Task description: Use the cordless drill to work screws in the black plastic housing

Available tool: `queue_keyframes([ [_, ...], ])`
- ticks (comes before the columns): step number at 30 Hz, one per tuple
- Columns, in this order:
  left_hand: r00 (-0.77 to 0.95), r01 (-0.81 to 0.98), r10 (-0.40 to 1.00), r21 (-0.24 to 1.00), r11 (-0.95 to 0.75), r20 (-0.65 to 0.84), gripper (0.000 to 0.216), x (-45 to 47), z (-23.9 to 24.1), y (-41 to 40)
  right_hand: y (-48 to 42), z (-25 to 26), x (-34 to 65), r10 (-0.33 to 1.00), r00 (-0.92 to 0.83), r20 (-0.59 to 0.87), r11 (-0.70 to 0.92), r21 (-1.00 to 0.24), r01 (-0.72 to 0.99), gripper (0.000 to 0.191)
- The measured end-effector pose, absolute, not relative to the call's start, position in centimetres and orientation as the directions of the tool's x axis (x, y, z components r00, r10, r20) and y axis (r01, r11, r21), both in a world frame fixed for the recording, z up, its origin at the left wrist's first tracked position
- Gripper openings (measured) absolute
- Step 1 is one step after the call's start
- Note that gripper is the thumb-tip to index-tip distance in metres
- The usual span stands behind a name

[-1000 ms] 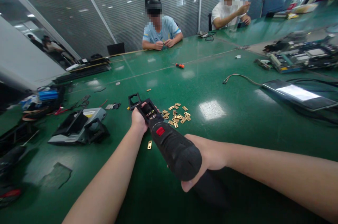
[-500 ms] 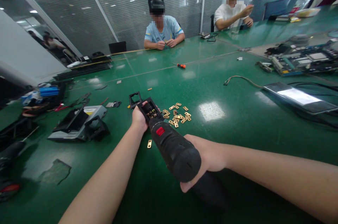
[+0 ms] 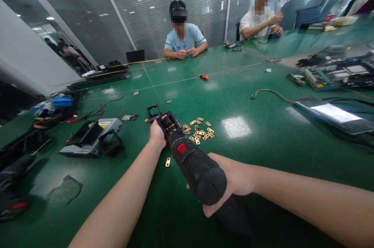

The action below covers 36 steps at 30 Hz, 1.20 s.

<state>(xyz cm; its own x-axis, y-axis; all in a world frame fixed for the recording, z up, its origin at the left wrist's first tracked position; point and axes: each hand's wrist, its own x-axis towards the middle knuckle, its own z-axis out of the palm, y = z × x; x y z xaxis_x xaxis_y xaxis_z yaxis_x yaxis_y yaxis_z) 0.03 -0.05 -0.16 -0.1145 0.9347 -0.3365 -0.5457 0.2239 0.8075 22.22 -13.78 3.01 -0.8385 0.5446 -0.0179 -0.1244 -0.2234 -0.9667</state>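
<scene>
My left hand (image 3: 158, 135) is closed around a black rectangular plastic housing (image 3: 169, 125) with brass-coloured parts inside. In my right hand (image 3: 230, 176) is a black cordless power drill (image 3: 198, 168) with a red switch on top. Its front end points at the near end of the housing, and the tip is hidden behind the drill body. Small brass plates (image 3: 201, 133) with holes lie loosely to the right of the housing. One more brass plate (image 3: 168, 162) lies nearer to me, beside my left forearm. Behind the housing stands a black plastic frame (image 3: 152, 112).
Two people sit across the green table (image 3: 187, 88). An orange-handled screwdriver (image 3: 203, 77) lies towards them. At left are a grey metal box (image 3: 90, 139), a black bracket (image 3: 112, 142) and a second drill (image 3: 13, 168). On the right lie a lit flat panel (image 3: 336, 113) and circuit boards (image 3: 336, 70).
The whole view has shifted slightly, so everything appears a little lower and to the right. Both hands keep their hold on the housing and the drill.
</scene>
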Motion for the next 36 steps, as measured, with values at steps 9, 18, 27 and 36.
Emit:
queue_keyframes([
  [9,-0.124,-0.572,0.933,0.792,0.212,-0.339,0.037,-0.05,-0.29,-0.06,-13.85,3.38,22.28,0.547,-0.836,-0.041,-0.215,-0.972,-0.092,0.048],
  [18,-0.134,-0.575,0.926,0.789,0.217,-0.352,0.035,0.16,0.01,-0.16,-13.84,3.14,22.18,0.538,-0.841,-0.046,-0.244,-0.964,-0.103,0.049],
  [27,-0.112,-0.545,0.935,0.808,0.225,-0.336,0.027,-0.01,-0.20,-0.02,-13.88,2.98,22.09,0.546,-0.836,-0.044,-0.255,-0.960,-0.116,0.052],
  [36,-0.108,-0.528,0.941,0.821,0.219,-0.321,0.023,0.06,-0.01,-0.21,-13.91,2.87,22.01,0.554,-0.831,-0.048,-0.264,-0.957,-0.120,0.050],
])
